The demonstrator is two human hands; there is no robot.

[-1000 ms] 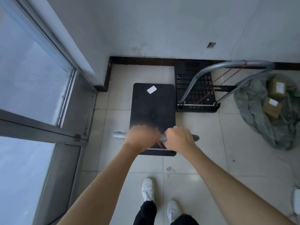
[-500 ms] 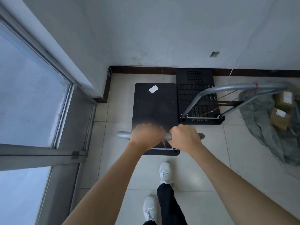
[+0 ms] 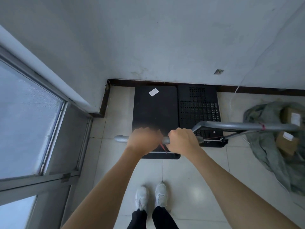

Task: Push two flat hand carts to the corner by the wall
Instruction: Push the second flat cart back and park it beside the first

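Observation:
A flat black hand cart (image 3: 155,111) with a white sticker on its deck stands on the tiled floor, its far end touching the dark skirting of the back wall. My left hand (image 3: 143,142) and my right hand (image 3: 182,140) are both closed around its grey handle bar (image 3: 121,139). Right beside it stands a second cart (image 3: 198,111) with a perforated black deck, also against the wall. Its grey handle (image 3: 239,125) leans out to the right.
A window and metal frame (image 3: 54,129) line the left side, with a wall corner (image 3: 105,100) jutting out. A grey-green cloth (image 3: 270,146) holding cardboard boxes lies on the floor at right. My white shoes (image 3: 151,197) stand behind the cart.
The cart in my hands has rolled forward until its far end meets the skirting, level with the perforated cart. I stepped forward and my feet now stand side by side.

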